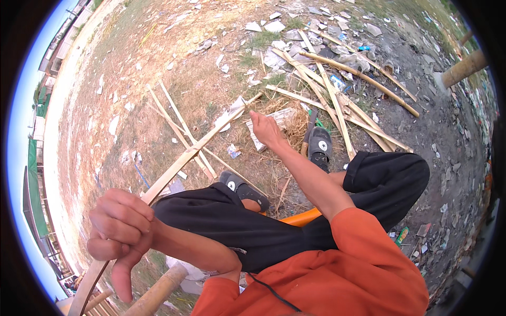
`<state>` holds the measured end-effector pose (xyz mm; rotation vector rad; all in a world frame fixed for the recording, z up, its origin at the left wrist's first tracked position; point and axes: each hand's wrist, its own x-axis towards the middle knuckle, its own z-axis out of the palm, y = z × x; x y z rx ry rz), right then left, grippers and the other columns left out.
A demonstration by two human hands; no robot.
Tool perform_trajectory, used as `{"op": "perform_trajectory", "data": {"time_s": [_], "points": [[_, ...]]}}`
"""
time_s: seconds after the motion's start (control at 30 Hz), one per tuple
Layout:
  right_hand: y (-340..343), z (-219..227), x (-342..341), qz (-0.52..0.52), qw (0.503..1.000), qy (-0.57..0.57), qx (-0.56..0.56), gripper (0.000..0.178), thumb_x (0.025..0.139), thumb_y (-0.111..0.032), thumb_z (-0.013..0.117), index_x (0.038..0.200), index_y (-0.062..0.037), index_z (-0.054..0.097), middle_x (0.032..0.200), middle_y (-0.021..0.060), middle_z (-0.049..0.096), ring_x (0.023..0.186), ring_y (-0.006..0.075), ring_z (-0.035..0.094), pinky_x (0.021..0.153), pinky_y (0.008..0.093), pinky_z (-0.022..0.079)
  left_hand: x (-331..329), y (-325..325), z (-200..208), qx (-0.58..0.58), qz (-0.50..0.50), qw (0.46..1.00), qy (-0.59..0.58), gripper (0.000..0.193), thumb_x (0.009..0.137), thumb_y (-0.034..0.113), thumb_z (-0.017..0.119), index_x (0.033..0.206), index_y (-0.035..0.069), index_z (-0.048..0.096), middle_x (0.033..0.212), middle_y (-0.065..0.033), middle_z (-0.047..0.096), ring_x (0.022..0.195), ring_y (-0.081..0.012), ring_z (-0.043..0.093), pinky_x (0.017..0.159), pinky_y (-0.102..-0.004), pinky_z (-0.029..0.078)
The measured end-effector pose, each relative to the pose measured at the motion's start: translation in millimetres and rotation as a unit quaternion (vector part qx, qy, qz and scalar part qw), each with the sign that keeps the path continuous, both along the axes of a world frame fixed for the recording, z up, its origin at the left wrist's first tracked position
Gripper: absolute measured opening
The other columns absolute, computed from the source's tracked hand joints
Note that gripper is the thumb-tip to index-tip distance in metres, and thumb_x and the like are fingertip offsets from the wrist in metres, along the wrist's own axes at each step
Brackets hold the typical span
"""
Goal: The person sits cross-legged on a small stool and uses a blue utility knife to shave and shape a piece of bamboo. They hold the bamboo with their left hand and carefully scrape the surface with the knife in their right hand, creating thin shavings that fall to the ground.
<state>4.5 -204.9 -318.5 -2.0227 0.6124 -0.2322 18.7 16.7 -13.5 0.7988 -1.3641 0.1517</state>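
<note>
A long split bamboo strip (pixel 176 166) slants across the view from the lower left up toward the middle. My left hand (pixel 121 224) is closed around its near part, thumb pointing down. Close beside the strip's far end is my right hand (pixel 267 129), its fingers curled shut; what they hold, if anything, is hidden. A dark, knife-like tool (pixel 309 129) lies beside my right shoe (pixel 320 142). Several more bamboo strips (pixel 337 108) lie crossed on the ground ahead to the right, and a few thin ones (pixel 179 129) at the left.
I sit low with knees spread; an orange edge (pixel 300 217) shows between my legs. A round bamboo pole (pixel 158 292) stands near my left elbow, another post (pixel 464 68) at the far right. Paper and plastic litter (pixel 274 26) covers dry grass and dark soil.
</note>
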Motion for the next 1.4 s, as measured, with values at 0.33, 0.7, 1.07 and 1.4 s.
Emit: {"op": "perform_trajectory", "data": {"time_s": [0.33,0.7,1.07,1.4], "points": [[-28,-24,2,0.054,0.946,0.021,-0.319,0.04,0.094,-0.045,0.047,0.085,-0.0065,0.052,0.058,0.017,0.059,0.055,0.0316,0.062,0.049,0.0417,0.049,-1,-2,-1,-0.007,0.0,1.0,0.03,0.066,0.067,0.074,0.057,0.065,0.014,0.031,0.049,0.0039,0.028,0.039,-0.0084,0.028,0.037,-0.0229,0.026],[-77,84,-15,-0.045,0.972,0.016,-0.228,0.058,0.095,-0.054,0.036,0.079,-0.0022,0.056,0.063,0.0123,0.058,0.057,0.0252,0.058,0.057,0.0367,0.046,2,-4,-7,-0.024,0.019,0.999,0.035,0.064,0.072,0.074,0.051,0.069,0.013,0.03,0.05,0.003,0.027,0.039,-0.0105,0.027,0.037,-0.0264,0.026],[76,190,-78,0.023,0.994,-0.05,0.098,0.052,0.1,-0.039,0.03,0.084,0.0014,0.058,0.069,0.0298,0.058,0.075,0.0477,0.058,0.07,0.0545,0.042,-7,-15,0,-0.007,0.009,1.0,-0.004,0.065,0.074,0.074,0.049,0.068,0.012,0.032,0.048,0.0024,0.028,0.037,-0.0102,0.03,0.036,-0.0264,0.03],[73,159,-87,0.021,0.998,-0.027,-0.048,0.045,0.099,-0.037,0.034,0.088,-0.0009,0.058,0.059,0.0284,0.055,0.062,0.0478,0.058,0.057,0.0541,0.046,-11,-17,-1,-0.024,0.016,1.0,-0.005,0.064,0.074,0.072,0.052,0.066,0.011,0.031,0.047,0.0024,0.03,0.034,-0.0094,0.032,0.032,-0.0242,0.03]]}}
